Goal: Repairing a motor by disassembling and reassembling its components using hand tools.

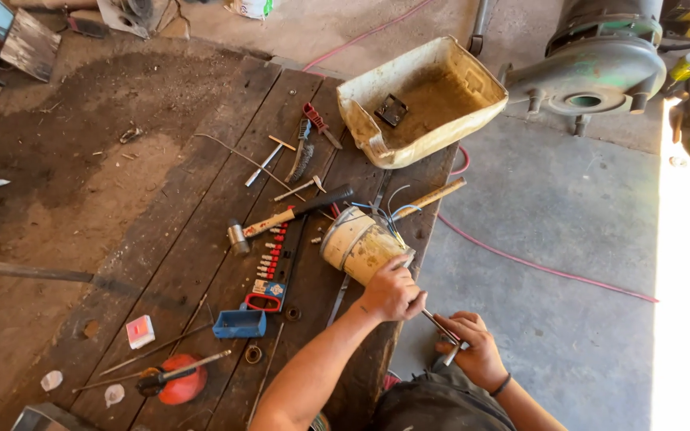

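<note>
I look down at a worn wooden workbench and both my hands are at its right edge, toward the near corner. My left hand rests on the near end of a dirty cream cylinder, maybe a motor housing, which lies on its side close to that right edge. The fingers of this hand are curled together and pressed on the rim; I cannot tell if they pinch one of the thin wires or only hold the body.

My right hand is off the bench, just past the edge and nearer to my body. Its fingers are closed around a thin metal tool, like a small screwdriver or pliers. The long axis of this tool goes from my right hand up and left, so the tip points to the cylinder and to my left hand. The tip is just beside the left knuckles, maybe touching, but this is too small to see.

So the cylinder lies up and left from the right fingers, and the left hand is clearly the nearer one. Farther in on the bench a hammer lies with its handle end near the cylinder.
</note>
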